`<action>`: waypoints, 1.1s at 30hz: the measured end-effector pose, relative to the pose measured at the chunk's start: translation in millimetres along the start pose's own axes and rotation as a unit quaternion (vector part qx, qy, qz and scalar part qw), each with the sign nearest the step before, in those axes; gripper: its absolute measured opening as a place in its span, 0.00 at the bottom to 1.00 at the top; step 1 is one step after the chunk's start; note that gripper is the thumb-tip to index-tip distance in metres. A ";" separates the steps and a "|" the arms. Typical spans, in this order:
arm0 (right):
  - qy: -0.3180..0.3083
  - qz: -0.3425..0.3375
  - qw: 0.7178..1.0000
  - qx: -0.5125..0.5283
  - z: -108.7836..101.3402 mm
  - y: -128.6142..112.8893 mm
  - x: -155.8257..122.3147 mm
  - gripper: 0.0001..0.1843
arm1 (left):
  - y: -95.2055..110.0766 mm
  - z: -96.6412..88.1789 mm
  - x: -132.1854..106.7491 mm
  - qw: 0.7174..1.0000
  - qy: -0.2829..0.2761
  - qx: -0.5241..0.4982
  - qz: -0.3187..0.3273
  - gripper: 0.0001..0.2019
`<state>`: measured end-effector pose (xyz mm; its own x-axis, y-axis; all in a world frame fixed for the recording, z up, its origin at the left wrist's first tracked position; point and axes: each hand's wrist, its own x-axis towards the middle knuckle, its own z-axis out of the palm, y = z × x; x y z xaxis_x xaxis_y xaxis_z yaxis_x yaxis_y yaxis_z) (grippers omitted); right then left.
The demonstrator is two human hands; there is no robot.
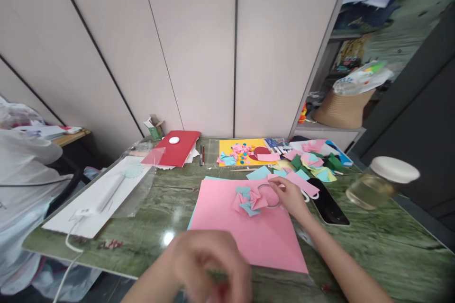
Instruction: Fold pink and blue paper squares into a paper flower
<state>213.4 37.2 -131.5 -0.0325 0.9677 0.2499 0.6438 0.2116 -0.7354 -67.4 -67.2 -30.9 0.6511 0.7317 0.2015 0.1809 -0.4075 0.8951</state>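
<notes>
My right hand (288, 196) reaches over the top right of a pink paper sheet (227, 236). Its fingers pinch at the upper edge of a thin, greyish see-through ring (269, 195); it looks like a roll of clear tape, but I cannot be certain. Beside the ring, on the sheet, sits a folded pink and light-blue paper flower (250, 200). Low in the view, near the camera, my left hand (213, 265) is blurred, with its fingers curled in. Something reddish shows beneath them, too smeared to name.
Loose coloured paper pieces (309, 163) and a yellow sheet (223, 147) with small pink bits lie at the back. On the right are a phone (329, 201) and a lidded jar (377, 189). A red folder (179, 149) and a corded white tool (103, 199) occupy the left.
</notes>
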 end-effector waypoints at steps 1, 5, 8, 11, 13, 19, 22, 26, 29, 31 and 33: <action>0.000 0.000 1.000 -0.008 -3.1 1.7 1.4 0.17 | -5.9 -6.2 15.3 0.999 -0.043 -0.020 -0.008 0.25; -0.049 -0.003 0.998 -0.050 -14.9 10.3 3.2 0.13 | -42.3 -14.2 63.9 0.982 0.005 -0.130 -0.134 0.06; -0.089 -0.004 0.992 -0.084 -19.1 17.0 1.8 0.10 | -72.2 -11.1 79.4 0.979 0.092 -0.120 -0.135 0.05; -0.123 -0.016 0.987 -0.101 -20.5 21.4 -0.3 0.11 | -91.1 -9.0 84.3 0.972 0.152 -0.119 -0.134 0.05; -0.155 -0.028 0.982 -0.104 -21.0 22.4 -1.8 0.11 | -98.0 -8.0 86.1 0.965 0.191 -0.125 -0.132 0.04; -0.217 -0.059 0.969 -0.099 -19.8 16.6 -5.1 0.11 | -112.7 -7.6 85.3 0.939 0.278 -0.145 -0.137 0.03; -0.216 -0.066 0.970 -0.094 -16.9 12.8 -5.7 0.08 | -118.7 -11.3 79.7 0.932 0.302 -0.147 -0.136 0.03; -0.155 -0.053 0.981 -0.104 -16.2 8.7 -3.8 0.08 | -122.3 -14.4 73.5 0.925 0.329 -0.141 -0.124 0.03; -0.086 -0.044 0.990 -0.106 -16.8 2.6 -2.7 0.10 | -121.4 -11.7 71.2 0.925 0.341 -0.126 -0.111 0.03; -0.053 -0.052 0.993 -0.096 -14.8 -4.8 -4.6 0.10 | -118.9 -8.0 69.9 0.926 0.347 -0.109 -0.100 0.03; -0.051 -0.071 0.993 -0.077 -9.7 -14.9 -9.7 0.09 | -114.7 -3.6 68.3 0.928 0.352 -0.084 -0.087 0.04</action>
<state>211.5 23.3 -116.8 -0.2028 0.9403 0.2734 0.7359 0.3306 -0.5910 -46.3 31.4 -118.3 -0.0304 0.9783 0.2050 0.0833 -0.2019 0.9759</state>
